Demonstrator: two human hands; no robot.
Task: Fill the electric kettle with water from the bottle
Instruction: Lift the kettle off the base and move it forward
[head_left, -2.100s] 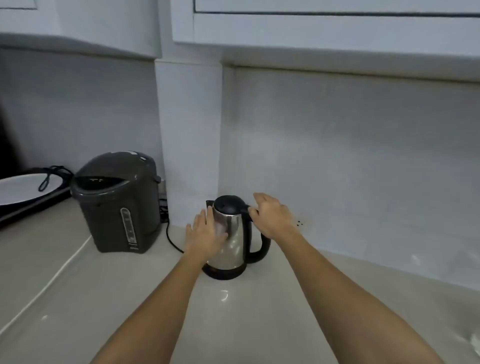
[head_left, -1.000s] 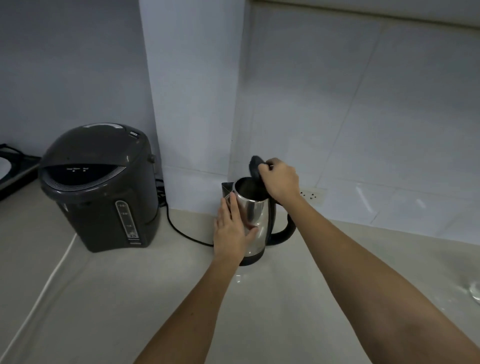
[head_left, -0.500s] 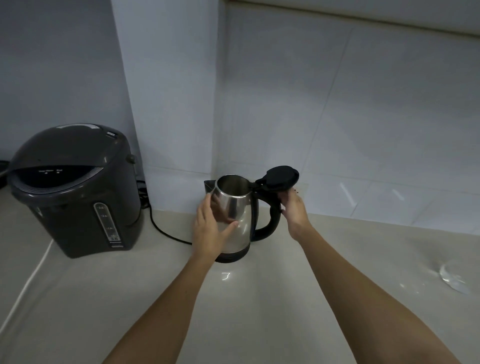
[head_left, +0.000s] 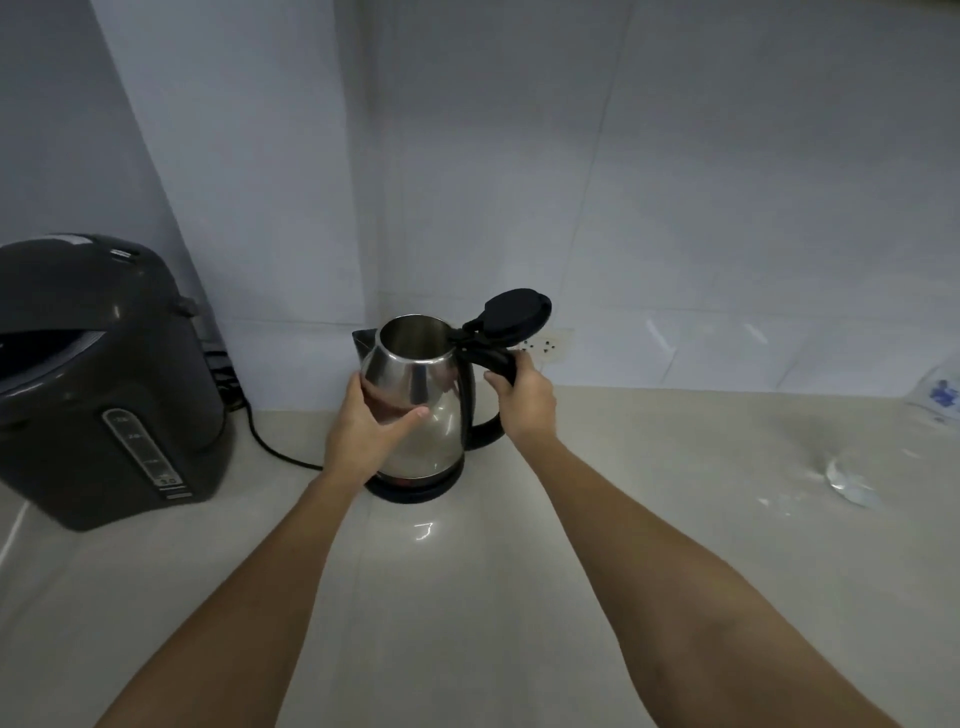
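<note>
While its lid (head_left: 517, 313) is swung back open, the electric kettle (head_left: 415, 405) is held on its base on the worktop (head_left: 467, 597).

The steel body is cupped by the left hand (head_left: 363, 423), whose fingers (head_left: 410, 417) are spread against the metal, and the black handle is gripped by the right hand (head_left: 524, 402), with fingers curled shut around it. A dark hot-water dispenser (head_left: 104, 379) is seen well apart to the left, its cord (head_left: 275, 449) trailing behind. At the far right edge, part of a clear bottle (head_left: 940, 395) is visible near the wall.
</note>
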